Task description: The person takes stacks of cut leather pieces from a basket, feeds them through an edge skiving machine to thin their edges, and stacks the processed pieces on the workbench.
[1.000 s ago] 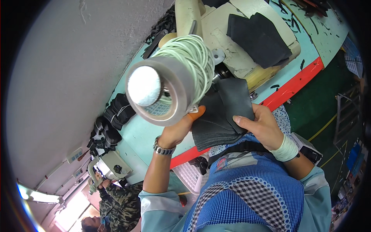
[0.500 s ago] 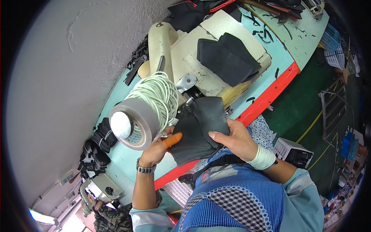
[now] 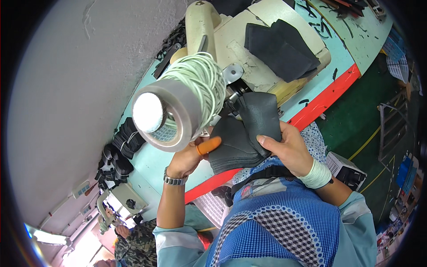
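Note:
A fanned stack of thin black leather-like pieces (image 3: pixel 233 149) is held between my two hands, just in front of the machine. My left hand (image 3: pixel 184 161) grips the left edge, its thumb in an orange finger cot lying over the top piece; its other fingers are partly hidden. On the right side, my right hand (image 3: pixel 291 144) pinches the stack, thumb on top and fingers beneath. One black piece (image 3: pixel 261 111) angles up from the right side of the stack toward the metal parts (image 3: pixel 238 89) of the cream-coloured machine (image 3: pixel 199 29).
A grey round fixture (image 3: pixel 184 104) wrapped with pale green cord (image 3: pixel 200 78) stands close to my left hand. More black pieces (image 3: pixel 282 51) rest on the machine's bed. Red edging (image 3: pixel 327 100) borders the light-blue table. A person in camouflage clothing (image 3: pixel 138 247) is at lower left.
The whole scene has shifted up and to the right in view. Both hands keep hold of the black stack, whose lower edges now look more closely bunched.

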Demonstrator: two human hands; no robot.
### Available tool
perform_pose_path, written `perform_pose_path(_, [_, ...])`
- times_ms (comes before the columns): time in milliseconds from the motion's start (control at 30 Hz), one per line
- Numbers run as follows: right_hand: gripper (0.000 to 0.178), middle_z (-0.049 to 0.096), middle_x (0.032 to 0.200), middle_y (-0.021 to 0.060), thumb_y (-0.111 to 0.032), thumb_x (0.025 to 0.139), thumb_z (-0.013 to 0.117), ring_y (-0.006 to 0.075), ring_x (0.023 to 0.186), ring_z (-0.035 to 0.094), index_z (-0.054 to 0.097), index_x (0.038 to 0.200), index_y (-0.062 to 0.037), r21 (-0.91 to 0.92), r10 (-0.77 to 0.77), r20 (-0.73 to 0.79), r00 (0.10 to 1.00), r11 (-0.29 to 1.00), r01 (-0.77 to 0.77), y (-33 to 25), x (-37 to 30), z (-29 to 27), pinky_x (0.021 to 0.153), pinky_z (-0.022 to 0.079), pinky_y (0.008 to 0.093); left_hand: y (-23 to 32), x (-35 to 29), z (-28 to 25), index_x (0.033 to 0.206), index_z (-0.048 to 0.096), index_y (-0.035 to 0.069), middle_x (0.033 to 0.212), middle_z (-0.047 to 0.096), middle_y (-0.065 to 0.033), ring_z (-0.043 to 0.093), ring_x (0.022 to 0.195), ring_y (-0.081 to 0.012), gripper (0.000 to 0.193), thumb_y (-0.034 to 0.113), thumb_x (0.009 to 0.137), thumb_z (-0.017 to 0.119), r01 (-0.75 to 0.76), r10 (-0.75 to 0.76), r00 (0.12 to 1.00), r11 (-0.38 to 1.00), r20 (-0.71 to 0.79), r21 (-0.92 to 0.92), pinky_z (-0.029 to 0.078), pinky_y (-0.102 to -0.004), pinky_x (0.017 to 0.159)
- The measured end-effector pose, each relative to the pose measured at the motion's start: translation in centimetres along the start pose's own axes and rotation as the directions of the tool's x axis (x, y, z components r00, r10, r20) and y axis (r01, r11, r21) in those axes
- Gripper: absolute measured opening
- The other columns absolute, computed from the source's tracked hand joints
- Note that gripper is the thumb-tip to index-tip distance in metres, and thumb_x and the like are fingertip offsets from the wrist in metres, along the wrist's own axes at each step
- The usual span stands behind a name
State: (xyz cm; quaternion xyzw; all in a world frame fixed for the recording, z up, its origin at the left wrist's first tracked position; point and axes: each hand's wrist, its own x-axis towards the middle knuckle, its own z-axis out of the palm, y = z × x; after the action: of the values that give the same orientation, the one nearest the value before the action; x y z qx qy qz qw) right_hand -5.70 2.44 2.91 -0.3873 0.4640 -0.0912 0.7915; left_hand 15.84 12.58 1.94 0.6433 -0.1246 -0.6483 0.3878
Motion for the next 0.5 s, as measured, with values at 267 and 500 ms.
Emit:
perform_pose_path(267, [0.026, 0.063, 0.093, 0.0083, -0.007, 0.081, 0.061, 0.0103, 0.082, 0.058, 0.056, 0.102, 0.007, 0.07, -0.056, -0.025, 0.998, 0.996, 0.058, -0.1, -0.1, 0.3, 0.073, 0.047, 0.0247, 0.2, -0.1, 1.0, 0.078, 0.062, 0.0, 0.064, 0.055, 0.0044, 0.045, 0.056, -0.0021, 0.022, 0.02, 0.089, 0.059, -0.016, 0.014, 0.989, 1.0, -0.145, -0.014, 0.033, -0.0185, 0.051])
perform_pose_path(500, [0.024, 0.063, 0.09, 0.0072, -0.006, 0.081, 0.06, 0.0095, 0.08, 0.057, 0.056, 0.101, 0.0064, 0.093, -0.053, -0.032, 0.998, 0.994, 0.056, -0.2, -0.3, 0.2, 0.072, 0.047, 0.0243, 1.2, 0.0, 0.9, 0.073, 0.061, 0.004, 0.062, 0.052, 0.0055, 0.041, 0.052, -0.0004, 0.022, 0.021, 0.088, 0.061, -0.003, 0.012, 0.999, 0.974, -0.037, 0.226, 0.027, -0.0177, 0.045])
